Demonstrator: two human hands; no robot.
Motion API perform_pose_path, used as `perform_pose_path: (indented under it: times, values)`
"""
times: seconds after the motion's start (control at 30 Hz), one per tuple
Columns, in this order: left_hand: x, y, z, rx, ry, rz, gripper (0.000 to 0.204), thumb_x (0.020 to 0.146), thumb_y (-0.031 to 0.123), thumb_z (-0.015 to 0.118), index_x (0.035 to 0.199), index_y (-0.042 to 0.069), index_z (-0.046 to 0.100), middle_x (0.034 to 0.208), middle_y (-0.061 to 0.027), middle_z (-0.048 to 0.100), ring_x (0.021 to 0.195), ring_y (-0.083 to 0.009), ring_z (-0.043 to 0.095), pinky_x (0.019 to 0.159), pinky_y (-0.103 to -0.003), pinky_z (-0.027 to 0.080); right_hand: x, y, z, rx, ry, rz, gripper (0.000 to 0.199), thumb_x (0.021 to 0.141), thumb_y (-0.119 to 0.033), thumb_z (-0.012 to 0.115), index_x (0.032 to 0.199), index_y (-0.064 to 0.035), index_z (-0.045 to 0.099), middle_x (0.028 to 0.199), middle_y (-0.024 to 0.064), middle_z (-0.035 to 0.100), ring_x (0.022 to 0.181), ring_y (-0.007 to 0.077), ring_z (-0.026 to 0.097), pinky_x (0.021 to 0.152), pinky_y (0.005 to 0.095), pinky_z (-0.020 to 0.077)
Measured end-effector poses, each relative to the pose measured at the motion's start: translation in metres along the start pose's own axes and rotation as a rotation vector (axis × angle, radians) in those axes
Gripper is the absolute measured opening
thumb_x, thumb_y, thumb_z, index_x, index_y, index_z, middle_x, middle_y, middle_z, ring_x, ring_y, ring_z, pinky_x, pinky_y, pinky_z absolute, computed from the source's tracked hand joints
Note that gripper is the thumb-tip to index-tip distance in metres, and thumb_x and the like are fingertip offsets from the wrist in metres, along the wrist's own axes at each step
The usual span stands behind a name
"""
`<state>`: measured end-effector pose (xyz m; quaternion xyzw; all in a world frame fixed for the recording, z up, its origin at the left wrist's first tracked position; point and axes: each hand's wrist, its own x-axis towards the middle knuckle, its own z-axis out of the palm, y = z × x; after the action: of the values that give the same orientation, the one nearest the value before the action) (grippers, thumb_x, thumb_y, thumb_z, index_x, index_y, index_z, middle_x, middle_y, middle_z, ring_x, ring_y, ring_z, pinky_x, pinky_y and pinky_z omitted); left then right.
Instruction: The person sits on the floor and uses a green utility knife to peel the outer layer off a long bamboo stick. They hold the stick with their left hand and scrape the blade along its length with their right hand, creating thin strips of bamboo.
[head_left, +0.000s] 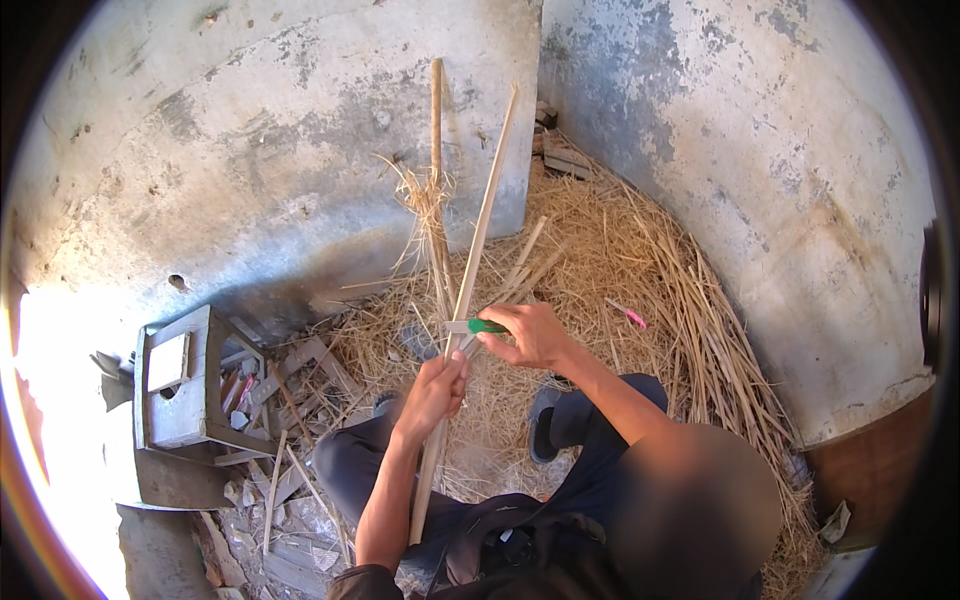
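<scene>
A long, pale, split wooden strip [489,195] slants up and away from my lap, its far end rising in front of the wall. My left hand [431,391] is closed round it at about its middle. In my right hand [528,336] is a utility knife [487,326] with a green handle, gripped between thumb and fingers. Its blade points left and crosses the strip just above my left hand. Whether the edge is biting into the wood cannot be made out. Behind the strip a thin upright stick [436,120] carries a tuft of curled shavings [427,200].
Straw-like shavings [600,260] cover the floor, with long thin sticks [715,350] along the right wall. A pink object [636,318] lies on the shavings. To the left stand a wooden box frame [208,390] and wood scraps [325,360]. Walls [330,110] close in the far side.
</scene>
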<state>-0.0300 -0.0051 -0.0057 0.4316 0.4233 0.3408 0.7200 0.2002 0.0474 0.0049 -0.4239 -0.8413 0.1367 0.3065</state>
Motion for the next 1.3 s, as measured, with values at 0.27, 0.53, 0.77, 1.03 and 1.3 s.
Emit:
perform_pose_path:
  times: [0.27,0.53,0.77,1.03,1.3]
  values:
    - [0.000,0.001,0.000,0.034,0.002,0.007,0.041,0.116,0.041,0.046,0.086,0.013,0.049,0.064,0.0073,0.039,0.047,-0.0041,0.033,0.043,-0.025,0.028,-0.001,0.007,0.002,-0.030,0.097,-0.010,0.030,0.098,-0.038,0.067,0.110,-0.0105,0.072,0.087,0.0072,0.077,0.068,0.0278,0.074,0.060,0.0397,0.0575]
    - [-0.002,-0.006,0.002,0.141,0.010,-0.006,0.043,0.116,0.040,0.045,0.084,0.012,0.049,0.062,0.0053,0.042,0.047,-0.0059,0.037,0.043,-0.026,0.032,0.008,0.028,-0.017,-0.046,0.118,0.072,0.030,0.096,-0.034,0.069,0.112,-0.0087,0.073,0.092,0.0102,0.079,0.071,0.0306,0.074,0.065,0.0417,0.0582]
    - [-0.001,-0.010,0.001,0.139,0.008,0.003,0.042,0.116,0.040,0.046,0.085,0.012,0.051,0.064,0.0045,0.043,0.048,-0.0061,0.038,0.045,-0.026,0.032,0.010,0.041,-0.014,-0.040,0.167,0.049,0.033,0.100,-0.038,0.066,0.111,-0.0085,0.074,0.081,0.0076,0.075,0.061,0.0226,0.069,0.060,0.0386,0.0561]
    - [-0.017,-0.015,0.011,0.227,-0.090,-0.092,0.041,0.116,0.040,0.046,0.087,0.012,0.054,0.068,0.0070,0.044,0.056,-0.0046,0.040,0.051,-0.025,0.032,0.009,0.113,-0.059,0.115,0.390,0.435,0.036,0.104,-0.046,0.060,0.106,-0.0118,0.072,0.068,-0.0030,0.056,0.052,0.0071,0.043,0.047,0.0245,0.0370]
    - [-0.004,-0.016,0.006,0.300,-0.241,-0.107,0.038,0.117,0.040,0.044,0.105,0.008,0.061,0.075,0.0043,0.051,0.065,-0.0081,0.050,0.059,-0.026,0.041,0.009,0.061,-0.037,0.825,0.228,0.545,0.040,0.104,-0.040,0.066,0.127,-0.0069,0.070,0.088,0.0059,0.073,0.048,0.0019,0.038,0.045,0.0225,0.0280]
